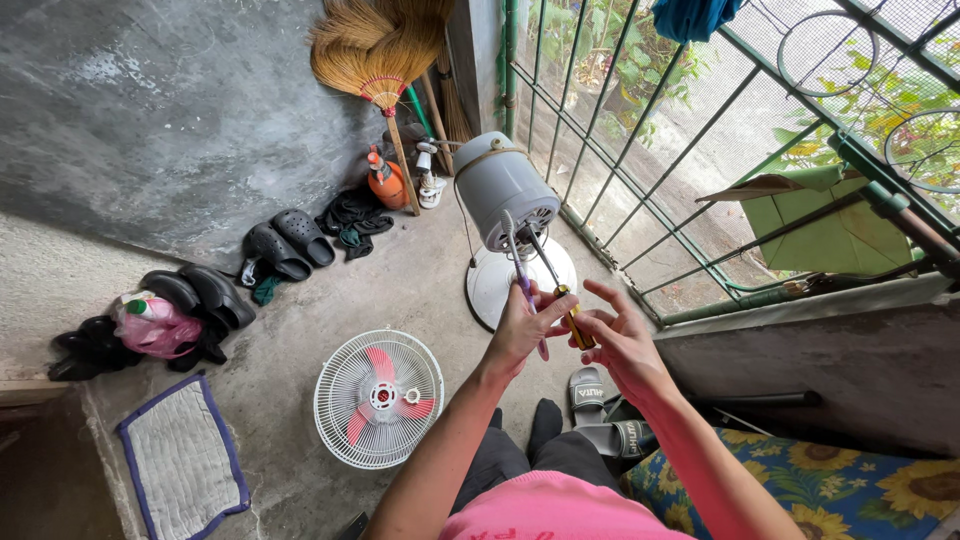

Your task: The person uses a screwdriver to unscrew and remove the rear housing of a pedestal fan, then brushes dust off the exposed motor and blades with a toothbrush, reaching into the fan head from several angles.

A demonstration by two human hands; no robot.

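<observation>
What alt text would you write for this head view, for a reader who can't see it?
Seen from above, a seated person's left hand holds a purple-handled tool and the right hand a yellow-handled screwdriver at a grey fan motor on its stand. A fan grille with red blades lies on the concrete floor, near shoes and a broom.

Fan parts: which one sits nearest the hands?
The grey motor housing on its white base, just beyond both hands. The grille with the red blades lies apart on the floor.
</observation>
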